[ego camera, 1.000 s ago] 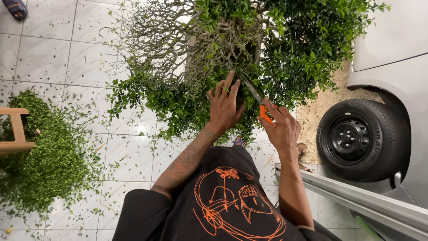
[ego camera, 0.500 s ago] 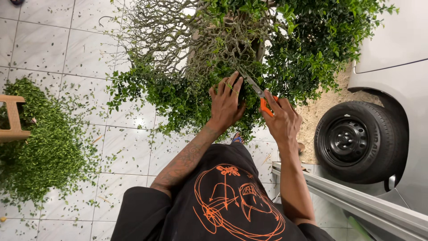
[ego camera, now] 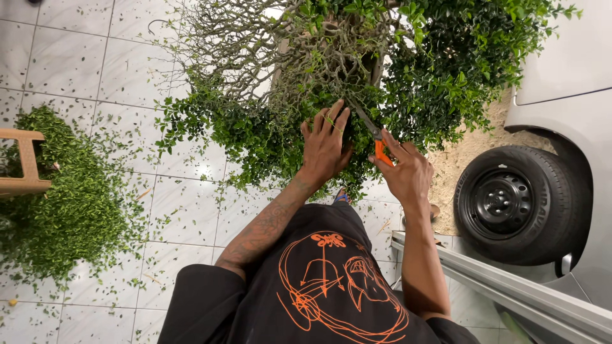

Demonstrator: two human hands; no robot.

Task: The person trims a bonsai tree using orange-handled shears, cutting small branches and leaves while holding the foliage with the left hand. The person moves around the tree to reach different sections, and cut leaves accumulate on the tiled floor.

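The shears [ego camera: 375, 137] sit at the near edge of the bush, orange handles wrapped in the right hand [ego camera: 403, 173], dark blades poking up and left into the twigs. That hand is closed round the handles, fingers curled, thumb over the top. How far the blades are parted I cannot tell; leaves hide them.

Just beside it, the left hand [ego camera: 326, 145] lies flat against the foliage, fingers spread and pointing up into the branches, gripping nothing that I can make out, only pressing on the green. The two hands are near one another but apart.

The bush [ego camera: 357, 70] fills the top of the view: a tangle of bare grey twigs in its middle and left, dense small glossy leaves to the right and along its lower edge.

Beneath it is a floor [ego camera: 83, 57] of pale square tiles with grey joints, sprinkled all over with tiny cut leaves. To the left these gather into a thick green heap [ego camera: 60, 204], and a wooden stool [ego camera: 24, 164] stands at its edge, partly out of view.

On the right a patch of sandy ground [ego camera: 456, 165] meets the tiles, and there a pale car [ego camera: 567, 70] is parked, its black tyre and dark steel wheel [ego camera: 519, 205] near the person's right elbow. A grey metal rail [ego camera: 510, 293] runs slantwise below the wheel.
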